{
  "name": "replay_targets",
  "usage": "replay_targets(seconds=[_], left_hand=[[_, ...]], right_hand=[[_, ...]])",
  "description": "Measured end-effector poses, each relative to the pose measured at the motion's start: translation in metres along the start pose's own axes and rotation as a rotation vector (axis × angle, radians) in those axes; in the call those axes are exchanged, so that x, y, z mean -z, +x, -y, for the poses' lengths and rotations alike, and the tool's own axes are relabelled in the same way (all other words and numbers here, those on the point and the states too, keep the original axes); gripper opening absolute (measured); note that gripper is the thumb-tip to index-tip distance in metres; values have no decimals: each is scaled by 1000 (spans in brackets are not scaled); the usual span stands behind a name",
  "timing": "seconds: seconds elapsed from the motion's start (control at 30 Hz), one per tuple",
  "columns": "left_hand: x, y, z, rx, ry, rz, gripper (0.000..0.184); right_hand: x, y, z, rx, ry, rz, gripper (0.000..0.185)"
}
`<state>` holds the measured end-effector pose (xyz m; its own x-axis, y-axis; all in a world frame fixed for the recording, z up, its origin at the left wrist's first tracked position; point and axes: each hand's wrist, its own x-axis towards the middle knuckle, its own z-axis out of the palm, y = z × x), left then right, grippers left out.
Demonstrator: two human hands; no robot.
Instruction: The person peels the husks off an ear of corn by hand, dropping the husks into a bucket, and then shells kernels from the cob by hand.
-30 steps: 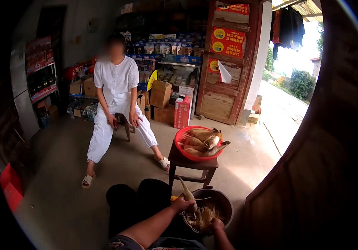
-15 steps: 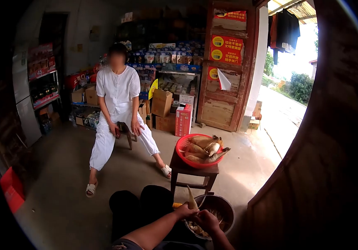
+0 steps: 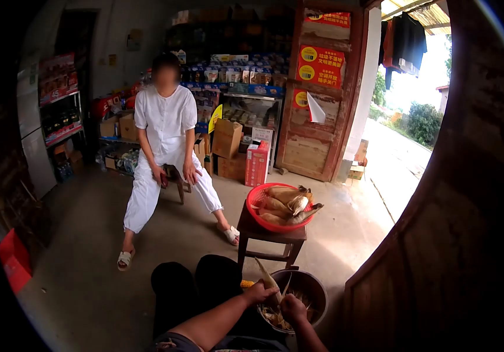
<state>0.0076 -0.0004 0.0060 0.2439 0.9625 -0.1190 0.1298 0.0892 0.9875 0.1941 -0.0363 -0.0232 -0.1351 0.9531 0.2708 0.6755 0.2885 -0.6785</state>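
Over the bucket, my left hand (image 3: 260, 292) is closed around an ear of corn (image 3: 267, 274) in pale husk, its tip pointing up and away from me. My right hand (image 3: 293, 309) is closed at the lower end of the same ear, with a strip of husk (image 3: 287, 284) sticking up beside it. Exactly what its fingers grip is partly hidden. Below both hands, the bucket (image 3: 323, 296) contains loose husk pieces. Part of a bare yellow corn cob (image 3: 246, 284) shows just beyond my left hand.
A red basket (image 3: 254, 202) with several unhusked ears stands on a wooden stool (image 3: 271, 236) ahead. Beyond, a person in white (image 3: 166, 126) sits facing me. Boxes and stocked shelves line the back; a wooden door (image 3: 316, 126) stands by the bright doorway.
The ear has tilted left, and my hands have moved slightly apart along it. My right hand has turned a little. The camera view has shifted slightly.
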Motion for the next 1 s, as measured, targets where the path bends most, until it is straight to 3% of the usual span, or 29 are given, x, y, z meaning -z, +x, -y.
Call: replay_targets(seconds=[0.13, 0.23, 0.37, 0.43, 0.5, 0.53, 0.77, 0.9, 0.97, 1.0], left_hand=[[0, 5, 15, -25, 23, 100, 52], [-2, 1, 5, 14, 15, 171, 43], [-6, 4, 16, -41, 72, 65, 43], [-3, -15, -20, 153, -144, 53, 47], [0, -16, -9, 53, -189, -87, 45], [3, -11, -6, 20, -217, -151, 45], [5, -2, -5, 83, -230, -273, 41], [3, -11, -23, 144, -275, -234, 43], [3, -11, -27, 225, -365, -194, 45], [3, -11, -27, 222, -363, -192, 45]], right_hand=[[-21, -6, -16, -11, -77, 28, 17], [-31, -1, -14, -22, -122, 53, 22], [-34, 11, -10, -122, -239, 165, 22], [-39, 5, -38, -258, -315, 222, 21], [-49, -9, -83, -328, -274, 147, 19], [-36, -8, -80, -440, -297, 242, 21], [-7, -23, -84, -492, -183, 41, 25], [21, -13, -62, -359, 54, 57, 17], [33, -2, -36, -376, 572, 99, 13], [33, 3, -30, -284, 616, 75, 11]])
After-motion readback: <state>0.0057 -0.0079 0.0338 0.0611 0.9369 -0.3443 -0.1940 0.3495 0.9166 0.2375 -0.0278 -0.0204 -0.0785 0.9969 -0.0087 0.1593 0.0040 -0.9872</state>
